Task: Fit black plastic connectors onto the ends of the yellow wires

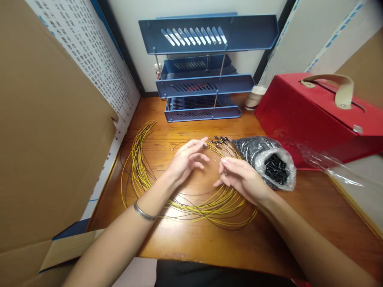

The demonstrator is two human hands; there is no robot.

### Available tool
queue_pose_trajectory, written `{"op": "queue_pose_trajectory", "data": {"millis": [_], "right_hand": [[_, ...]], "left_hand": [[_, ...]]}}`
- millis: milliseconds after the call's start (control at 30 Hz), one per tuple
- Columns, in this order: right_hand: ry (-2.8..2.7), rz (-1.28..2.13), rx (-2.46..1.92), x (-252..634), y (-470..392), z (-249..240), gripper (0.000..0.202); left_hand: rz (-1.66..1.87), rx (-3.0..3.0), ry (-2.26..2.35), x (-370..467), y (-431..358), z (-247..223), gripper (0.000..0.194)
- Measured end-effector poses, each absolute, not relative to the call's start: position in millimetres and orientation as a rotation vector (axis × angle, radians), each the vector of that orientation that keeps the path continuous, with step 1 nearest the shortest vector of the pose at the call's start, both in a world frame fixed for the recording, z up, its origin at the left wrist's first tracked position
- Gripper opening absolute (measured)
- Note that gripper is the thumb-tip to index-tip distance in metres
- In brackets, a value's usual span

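Observation:
My left hand (190, 157) is over the middle of a loose coil of thin yellow and black wires (191, 209), its fingers apart. A small black cap (204, 146) shows at its fingertips; whether they touch it I cannot tell. My right hand (239, 175) is closed in a pinch above the coil's right side. What its thumb and finger hold, if anything, is too small to make out. Behind it, several wire ends with black caps (220, 140) lie bunched together. To its right, a clear plastic bag (291, 175) lies open, full of short black sleeves (275, 168).
A blue tiered file tray (206, 85) stands at the back, with a paper cup (255, 97) beside it. A red box (287, 107) with a beige handle is at right. Cardboard (54, 119) walls the left side of the wooden table (167, 245).

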State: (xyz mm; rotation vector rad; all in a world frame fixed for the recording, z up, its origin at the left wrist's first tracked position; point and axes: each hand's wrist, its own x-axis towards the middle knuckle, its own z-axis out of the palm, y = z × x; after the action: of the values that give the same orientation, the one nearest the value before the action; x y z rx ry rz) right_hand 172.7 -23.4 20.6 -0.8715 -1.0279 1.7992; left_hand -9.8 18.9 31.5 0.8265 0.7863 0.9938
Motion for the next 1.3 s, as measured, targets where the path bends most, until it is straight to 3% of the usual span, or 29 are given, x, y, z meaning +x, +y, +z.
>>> {"op": "queue_pose_trajectory", "data": {"millis": [367, 700, 933, 1300], "right_hand": [[-1.128, 1.910, -0.820, 166, -31, 28, 0.029], [-1.264, 2.009, -0.766, 170, -32, 26, 0.042], [-0.871, 1.716, -0.853, 173, -24, 30, 0.038], [-0.804, 1.415, -0.857, 180, -21, 37, 0.033]], "left_hand": [[0.698, 0.996, 0.682, -6, 16, 22, 0.030], [1.032, 0.867, 0.841, -6, 19, 28, 0.020], [0.722, 0.925, 0.828, -7, 15, 31, 0.021], [0.167, 1.239, 0.504, -8, 4, 34, 0.015]]}}
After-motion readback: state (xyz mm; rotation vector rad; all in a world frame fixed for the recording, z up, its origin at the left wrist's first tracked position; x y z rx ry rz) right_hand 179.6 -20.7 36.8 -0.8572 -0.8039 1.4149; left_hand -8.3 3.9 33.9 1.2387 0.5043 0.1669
